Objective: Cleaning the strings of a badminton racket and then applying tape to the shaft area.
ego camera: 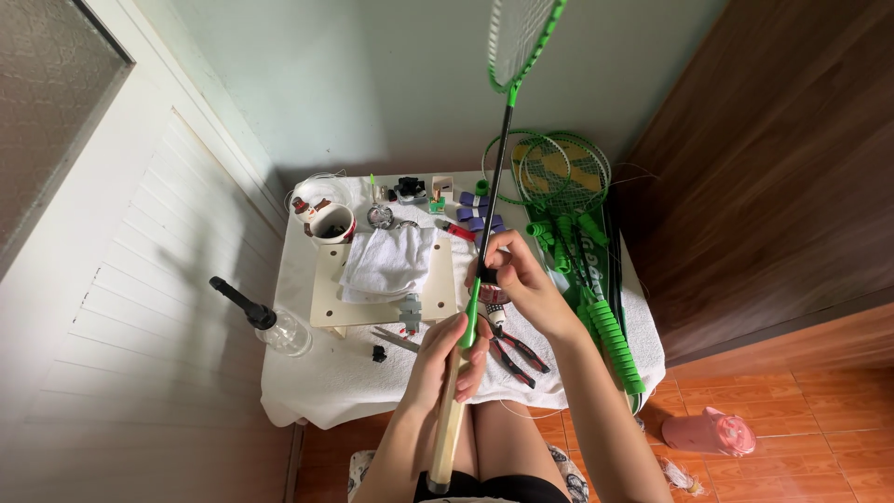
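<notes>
I hold a green badminton racket upright before me, its strung head (519, 35) near the top of the view and its black shaft (501, 163) running down to a bare wooden handle (449, 424). My left hand (445, 359) is wrapped around the upper end of the handle. My right hand (518, 281) pinches the shaft just above, where a strip of green grip tape (471, 317) runs down toward the left hand.
A small table under a white cloth (345, 373) carries a wooden board (328, 298) with a folded white towel (386, 263), a cup (331, 224), purple grip rolls (475, 212), red pliers (518, 356) and a spray bottle (270, 324). More green rackets (577, 233) lie at right. A pink container (708, 432) lies on the tiled floor.
</notes>
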